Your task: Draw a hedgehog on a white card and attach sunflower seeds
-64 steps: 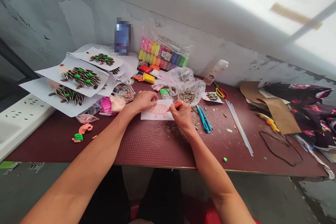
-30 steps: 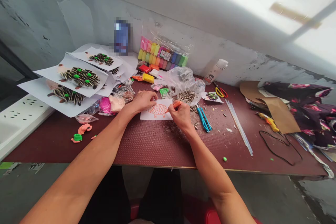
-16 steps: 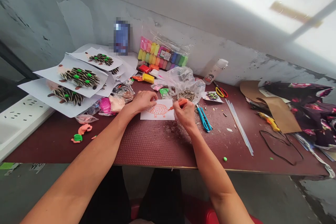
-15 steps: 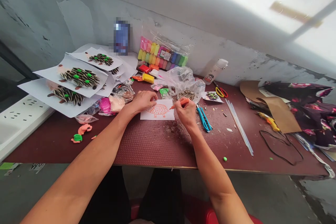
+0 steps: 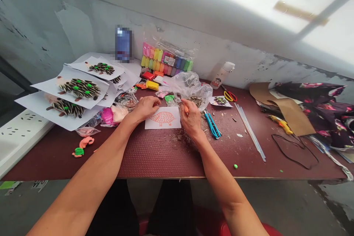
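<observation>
A small white paper card point(image 5: 163, 126) lies on the table, bearing an orange line drawing of a round-bodied animal with short legs and a dashed back. My left hand point(image 5: 146, 108) holds the card at its upper left corner, fingers bent and close together. At the card's right edge, my right hand point(image 5: 191, 118) is closed around an orange marker point(image 5: 186, 109). The marker's tip is hard to make out behind the fingers. Just right of this hand lies a blue utility knife point(image 5: 212, 124). Behind it are striped seeds point(image 5: 195, 99) by a crumpled clear plastic bag point(image 5: 184, 81).
Sheets with seed-covered hedgehogs point(image 5: 79, 89) are stacked at left beside a white power strip point(image 5: 16, 132). Coloured clay packs point(image 5: 166, 59) lean on the wall. A white bottle point(image 5: 222, 75), scissors point(image 5: 230, 96), glue sticks point(image 5: 250, 131) and a yellow glue gun point(image 5: 282, 124) lie rightward.
My right hand has drawn the marker back from the drawing to the card's right edge, turning the marker more upright. My left hand stays at the card's corner. The view has shifted slightly.
</observation>
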